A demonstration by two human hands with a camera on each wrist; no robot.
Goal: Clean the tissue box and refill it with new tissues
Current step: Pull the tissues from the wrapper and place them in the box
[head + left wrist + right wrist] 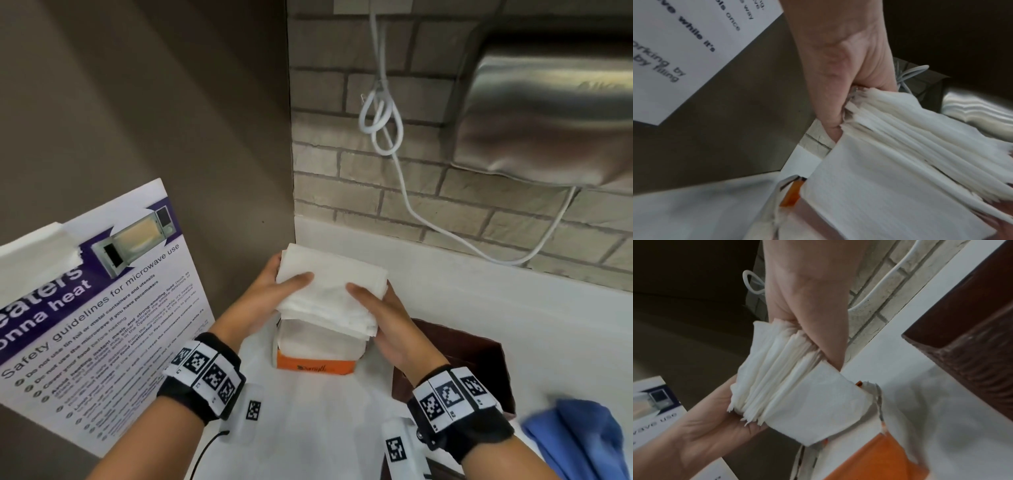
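A thick stack of white tissues (329, 291) is held between both hands above the white counter (479, 308). My left hand (274, 291) grips its left end, thumb on top and fingers underneath. My right hand (383, 318) grips the right end the same way. Just below stands an opened orange and white tissue pack (315, 366) with more tissues in it. The brown tissue box (479, 349) stands to the right, partly behind my right wrist. The wrist views show the stack (910, 146) (787, 378) edge-on, the left hand (838, 65), the right hand (807, 296) and the box (972, 345).
A microwave safety poster (102, 308) leans against the left wall. A blue cloth (582, 438) lies at the counter's right front. On the brick wall hang a steel hand dryer (548, 113) and a looped white cable (383, 120).
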